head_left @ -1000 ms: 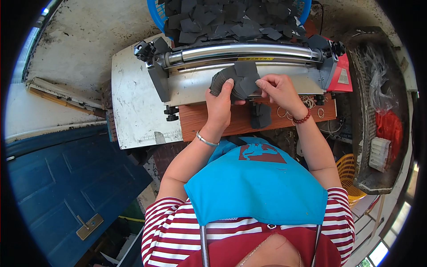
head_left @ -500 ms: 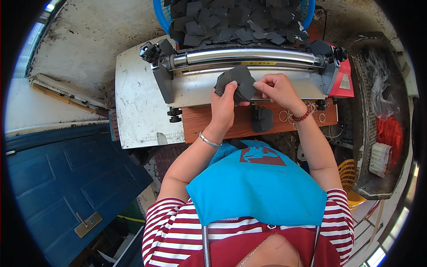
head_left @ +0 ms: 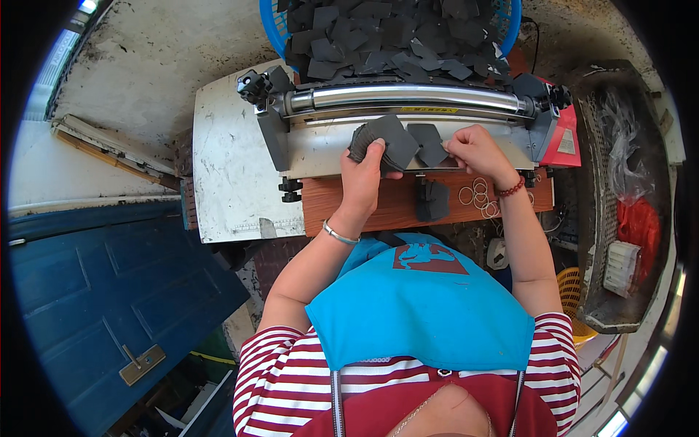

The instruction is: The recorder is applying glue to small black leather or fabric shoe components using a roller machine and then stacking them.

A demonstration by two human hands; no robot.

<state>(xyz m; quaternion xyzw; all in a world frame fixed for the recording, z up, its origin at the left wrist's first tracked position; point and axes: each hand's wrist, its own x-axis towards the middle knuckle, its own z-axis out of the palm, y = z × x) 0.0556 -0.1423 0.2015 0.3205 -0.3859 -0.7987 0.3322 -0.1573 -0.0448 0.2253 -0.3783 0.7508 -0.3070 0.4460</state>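
My left hand (head_left: 364,175) is closed around a thick, fanned stack of thin dark grey pieces (head_left: 386,143), thumb on top. My right hand (head_left: 477,154) pinches the right edge of a single dark grey piece (head_left: 427,144) between thumb and fingertips. That piece is just right of the stack; whether their edges touch is hard to tell. Both hands are over the metal plate (head_left: 320,149) in front of a machine's shiny roller (head_left: 408,97). Below them, another small stack of dark pieces (head_left: 432,201) rests on the brown wooden board (head_left: 342,200).
Behind the roller stands a blue basket (head_left: 274,29) heaped with dark pieces (head_left: 378,36). Several pale rings (head_left: 478,193) lie on the board's right side. A long grimy trough (head_left: 593,218) at the right holds clear plastic and a red bag (head_left: 637,226). A yellow basket (head_left: 571,291) stands below it.
My right hand has moved right, drawing one piece away from the stack. My left hand still grips the stack in nearly the same place. The whole view has shifted slightly.
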